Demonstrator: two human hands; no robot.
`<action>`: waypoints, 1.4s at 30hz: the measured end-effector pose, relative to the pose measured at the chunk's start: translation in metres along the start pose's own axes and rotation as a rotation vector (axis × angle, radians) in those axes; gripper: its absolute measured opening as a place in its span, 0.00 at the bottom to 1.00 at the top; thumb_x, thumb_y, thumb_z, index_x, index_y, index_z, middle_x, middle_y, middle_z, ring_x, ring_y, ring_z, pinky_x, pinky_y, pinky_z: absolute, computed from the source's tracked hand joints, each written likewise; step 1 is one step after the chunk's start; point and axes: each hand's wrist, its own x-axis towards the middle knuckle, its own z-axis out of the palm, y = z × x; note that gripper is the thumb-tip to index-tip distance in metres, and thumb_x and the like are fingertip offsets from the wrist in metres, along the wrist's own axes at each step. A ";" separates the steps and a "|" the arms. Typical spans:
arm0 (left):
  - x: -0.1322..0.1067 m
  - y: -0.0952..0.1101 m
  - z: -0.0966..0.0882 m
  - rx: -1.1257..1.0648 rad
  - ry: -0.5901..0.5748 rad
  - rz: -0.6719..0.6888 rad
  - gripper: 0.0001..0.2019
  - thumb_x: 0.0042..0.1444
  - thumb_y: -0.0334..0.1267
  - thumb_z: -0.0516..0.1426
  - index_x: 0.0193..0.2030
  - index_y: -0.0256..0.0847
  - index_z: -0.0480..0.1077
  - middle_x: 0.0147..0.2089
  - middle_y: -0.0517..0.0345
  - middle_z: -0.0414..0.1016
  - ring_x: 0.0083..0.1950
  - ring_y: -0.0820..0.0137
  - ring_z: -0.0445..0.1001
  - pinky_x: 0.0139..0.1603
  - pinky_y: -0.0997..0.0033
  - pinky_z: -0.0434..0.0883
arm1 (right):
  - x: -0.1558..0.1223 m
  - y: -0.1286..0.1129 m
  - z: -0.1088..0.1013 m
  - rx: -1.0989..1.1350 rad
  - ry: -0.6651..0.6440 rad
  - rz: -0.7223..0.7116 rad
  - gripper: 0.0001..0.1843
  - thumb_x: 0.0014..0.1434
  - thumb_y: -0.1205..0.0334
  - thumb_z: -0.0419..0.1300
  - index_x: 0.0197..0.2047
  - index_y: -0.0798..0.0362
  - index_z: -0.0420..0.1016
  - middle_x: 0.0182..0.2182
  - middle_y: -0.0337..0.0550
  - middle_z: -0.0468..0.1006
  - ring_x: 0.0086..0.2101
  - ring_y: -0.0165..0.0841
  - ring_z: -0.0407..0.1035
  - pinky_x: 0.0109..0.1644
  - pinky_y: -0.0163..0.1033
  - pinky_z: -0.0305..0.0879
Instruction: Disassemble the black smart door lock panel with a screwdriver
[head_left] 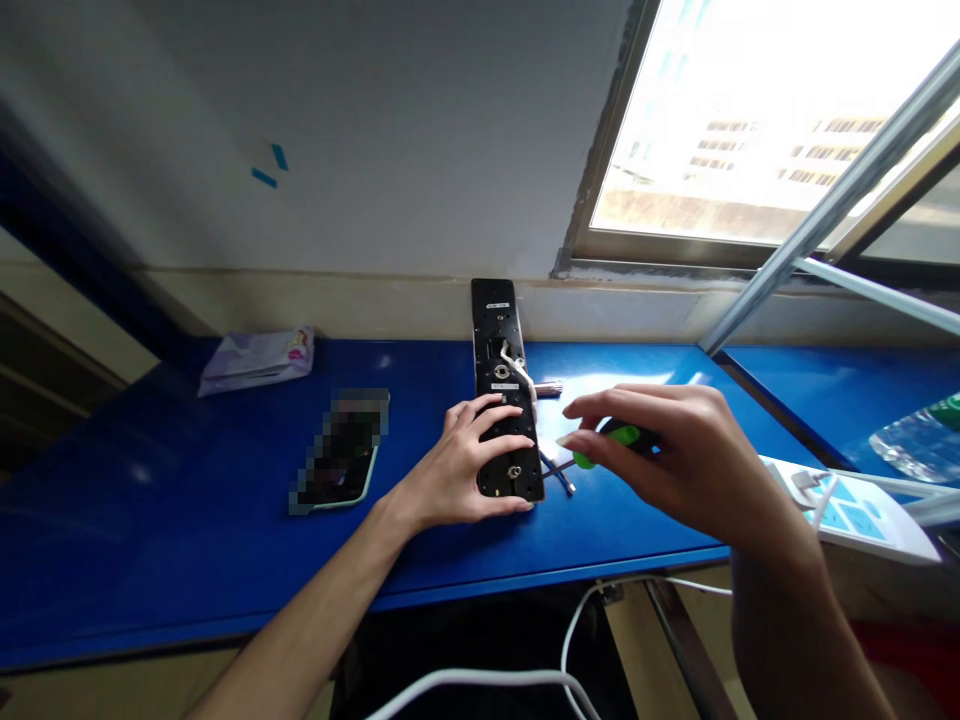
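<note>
A long black door-lock panel [498, 340] lies on the blue table [187, 540], its back side up, with a white wire and metal parts showing. My left hand [469, 465] rests on its near end, fingers spread flat over it. My right hand [660, 450] hovers just right of the panel, fingers closed around a screwdriver with a green and black handle [611, 440]. A few thin cables [559, 472] lie on the table between the panel and the tool.
A phone [341, 450] lies left of the panel. A purple-white tissue pack [259, 360] sits at the far left by the wall. A white power strip [855, 510] and a plastic bag [915, 440] are at the right. White cables hang below the table edge. A window is above right.
</note>
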 end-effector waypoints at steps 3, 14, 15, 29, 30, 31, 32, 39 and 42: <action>-0.001 0.000 -0.001 -0.008 0.008 0.004 0.31 0.51 0.55 0.73 0.60 0.47 0.78 0.73 0.43 0.69 0.77 0.39 0.58 0.73 0.32 0.57 | 0.000 0.001 -0.001 0.016 -0.019 -0.041 0.09 0.71 0.65 0.63 0.50 0.51 0.83 0.41 0.41 0.87 0.37 0.30 0.81 0.40 0.33 0.73; 0.000 -0.001 0.001 -0.001 0.002 0.001 0.31 0.52 0.55 0.73 0.61 0.48 0.78 0.73 0.43 0.69 0.77 0.39 0.58 0.73 0.31 0.58 | 0.005 0.003 0.002 -0.008 0.011 -0.026 0.12 0.68 0.58 0.68 0.52 0.54 0.83 0.37 0.41 0.86 0.29 0.29 0.77 0.33 0.34 0.69; -0.001 -0.001 0.001 0.001 0.001 0.001 0.31 0.52 0.55 0.73 0.61 0.48 0.77 0.73 0.43 0.69 0.77 0.40 0.58 0.73 0.31 0.58 | 0.005 0.004 0.003 0.001 0.012 -0.039 0.11 0.68 0.58 0.68 0.50 0.54 0.83 0.37 0.41 0.86 0.31 0.28 0.78 0.35 0.34 0.70; 0.001 -0.001 -0.001 0.014 0.001 -0.001 0.31 0.51 0.55 0.73 0.61 0.49 0.78 0.73 0.43 0.69 0.77 0.40 0.59 0.73 0.32 0.59 | 0.003 0.005 0.003 -0.033 0.014 -0.031 0.12 0.69 0.61 0.66 0.54 0.53 0.82 0.42 0.44 0.86 0.30 0.29 0.77 0.34 0.35 0.70; 0.001 -0.001 -0.001 0.014 0.000 -0.002 0.31 0.51 0.55 0.73 0.61 0.49 0.78 0.73 0.43 0.69 0.77 0.40 0.59 0.73 0.32 0.59 | 0.003 0.006 0.004 -0.026 0.019 -0.038 0.12 0.69 0.62 0.65 0.54 0.52 0.82 0.42 0.44 0.86 0.30 0.28 0.77 0.35 0.35 0.70; 0.001 -0.001 -0.001 0.014 0.000 -0.002 0.31 0.51 0.55 0.73 0.60 0.49 0.78 0.73 0.43 0.69 0.77 0.40 0.59 0.73 0.32 0.59 | 0.003 0.006 0.004 -0.018 0.024 -0.041 0.12 0.69 0.65 0.64 0.55 0.52 0.81 0.42 0.43 0.86 0.31 0.28 0.77 0.36 0.34 0.71; 0.001 -0.001 -0.001 0.013 0.001 -0.001 0.31 0.51 0.54 0.73 0.60 0.49 0.78 0.73 0.43 0.69 0.77 0.40 0.59 0.73 0.32 0.59 | 0.003 0.005 0.004 -0.008 0.027 -0.045 0.15 0.69 0.68 0.63 0.57 0.52 0.80 0.42 0.43 0.86 0.32 0.28 0.78 0.36 0.34 0.71; 0.001 0.000 -0.001 -0.002 0.014 0.009 0.30 0.51 0.53 0.73 0.60 0.48 0.78 0.72 0.42 0.70 0.77 0.38 0.59 0.72 0.31 0.59 | 0.000 0.005 0.003 -0.034 0.016 -0.020 0.22 0.67 0.66 0.63 0.64 0.52 0.74 0.44 0.44 0.85 0.34 0.31 0.79 0.38 0.37 0.73; 0.001 0.000 0.000 -0.002 0.020 0.010 0.30 0.52 0.52 0.73 0.61 0.49 0.78 0.72 0.43 0.70 0.77 0.38 0.58 0.72 0.31 0.60 | 0.000 0.006 0.003 -0.010 0.026 -0.009 0.21 0.68 0.68 0.61 0.63 0.51 0.73 0.44 0.43 0.85 0.31 0.29 0.78 0.35 0.35 0.73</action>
